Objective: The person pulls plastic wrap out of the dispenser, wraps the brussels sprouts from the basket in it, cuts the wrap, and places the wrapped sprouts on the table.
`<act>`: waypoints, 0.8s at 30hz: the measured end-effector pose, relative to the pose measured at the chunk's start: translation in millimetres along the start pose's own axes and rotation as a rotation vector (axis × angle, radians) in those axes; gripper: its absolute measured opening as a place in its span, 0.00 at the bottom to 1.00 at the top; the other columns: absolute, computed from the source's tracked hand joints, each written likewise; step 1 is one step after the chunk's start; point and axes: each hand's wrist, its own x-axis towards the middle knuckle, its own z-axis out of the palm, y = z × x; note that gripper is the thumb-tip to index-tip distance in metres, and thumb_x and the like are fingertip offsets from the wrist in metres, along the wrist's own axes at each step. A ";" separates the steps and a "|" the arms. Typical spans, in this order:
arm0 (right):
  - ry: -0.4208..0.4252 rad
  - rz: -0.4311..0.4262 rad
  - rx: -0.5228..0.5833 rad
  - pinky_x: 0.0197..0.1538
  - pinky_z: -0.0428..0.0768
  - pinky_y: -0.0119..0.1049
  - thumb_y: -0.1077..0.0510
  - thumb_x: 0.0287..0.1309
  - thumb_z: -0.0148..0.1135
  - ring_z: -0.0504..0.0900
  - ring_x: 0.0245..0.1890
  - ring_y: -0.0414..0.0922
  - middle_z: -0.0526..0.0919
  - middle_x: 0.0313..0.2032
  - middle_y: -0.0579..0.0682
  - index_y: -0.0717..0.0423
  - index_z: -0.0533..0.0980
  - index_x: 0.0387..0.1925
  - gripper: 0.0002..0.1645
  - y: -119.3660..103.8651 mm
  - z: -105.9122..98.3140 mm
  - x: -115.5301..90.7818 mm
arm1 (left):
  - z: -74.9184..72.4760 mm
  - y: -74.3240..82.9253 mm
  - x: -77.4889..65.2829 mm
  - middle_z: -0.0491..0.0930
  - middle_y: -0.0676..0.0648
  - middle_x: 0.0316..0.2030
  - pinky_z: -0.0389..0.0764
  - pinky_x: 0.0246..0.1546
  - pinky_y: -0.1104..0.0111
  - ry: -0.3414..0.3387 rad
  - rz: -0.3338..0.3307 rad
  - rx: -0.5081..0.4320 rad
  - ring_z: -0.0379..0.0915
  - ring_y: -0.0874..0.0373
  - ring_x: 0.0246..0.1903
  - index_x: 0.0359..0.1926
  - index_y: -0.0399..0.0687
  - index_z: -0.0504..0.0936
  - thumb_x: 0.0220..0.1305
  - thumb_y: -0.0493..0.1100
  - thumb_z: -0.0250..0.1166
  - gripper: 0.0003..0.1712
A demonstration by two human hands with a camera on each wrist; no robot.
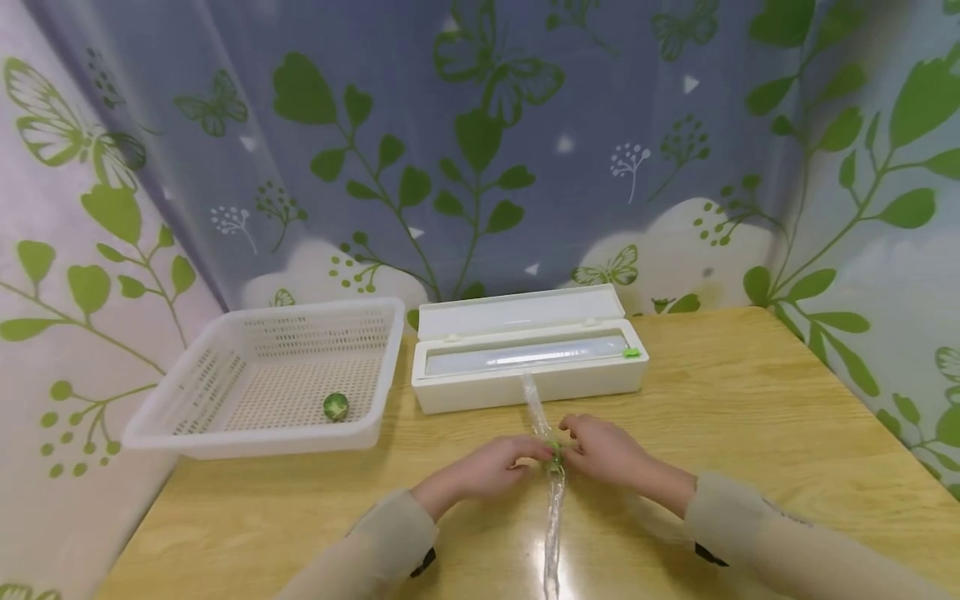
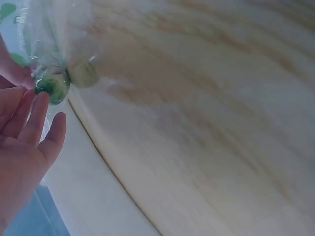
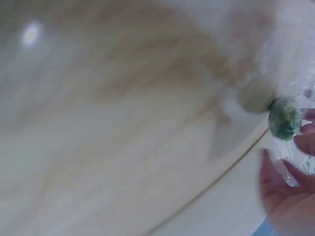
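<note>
A small green Brussels sprout (image 1: 555, 457) sits in a narrow strip of cling film (image 1: 552, 517) that runs down over the table. From its left, the left hand (image 1: 498, 467) pinches the wrapped sprout with thumb and index finger. In the left wrist view its other fingers (image 2: 56, 135) are spread beside the sprout (image 2: 52, 87). On the opposite side, the right hand (image 1: 603, 450) pinches the film close against the sprout, its index finger bent. Some of its fingertips are hidden at the right edge of the right wrist view, near the sprout (image 3: 285, 118).
Behind the hands stands a white cling film box (image 1: 465, 393), lid raised, with a film roll (image 1: 525, 357) and a green slider (image 1: 632, 352). A white perforated basket (image 1: 375, 429) at the left holds another sprout (image 1: 336, 407). A patterned curtain (image 1: 562, 192) hangs behind the wooden table (image 1: 750, 400).
</note>
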 end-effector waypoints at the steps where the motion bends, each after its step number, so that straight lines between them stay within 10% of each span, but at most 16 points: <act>1: 0.041 -0.091 -0.131 0.29 0.76 0.34 0.65 0.46 0.60 0.77 0.28 0.44 0.77 0.31 0.51 0.63 0.73 0.37 0.12 0.6 -1.8 -1.2 | 0.6 -0.1 1.1 0.70 0.45 0.54 0.60 0.56 0.68 0.004 -0.008 -0.014 0.62 0.55 0.56 0.51 0.39 0.74 0.59 0.28 0.52 0.18; 8: 0.095 -0.588 -0.441 0.33 0.75 0.30 0.70 0.34 0.67 0.75 0.32 0.41 0.74 0.33 0.47 0.57 0.75 0.36 0.20 11.5 -10.7 -3.7 | 2.2 -6.2 10.1 0.71 0.46 0.52 0.62 0.54 0.69 0.039 -0.066 -0.115 0.63 0.56 0.54 0.51 0.38 0.73 0.59 0.26 0.49 0.19; 24: 0.125 -0.675 -0.410 0.26 0.70 0.27 0.71 0.38 0.62 0.70 0.24 0.38 0.71 0.25 0.45 0.55 0.74 0.27 0.12 17.5 -4.3 15.2 | 1.1 -12.2 19.0 0.69 0.42 0.53 0.71 0.45 0.69 0.124 -0.192 -0.225 0.63 0.50 0.54 0.46 0.34 0.75 0.52 0.24 0.54 0.18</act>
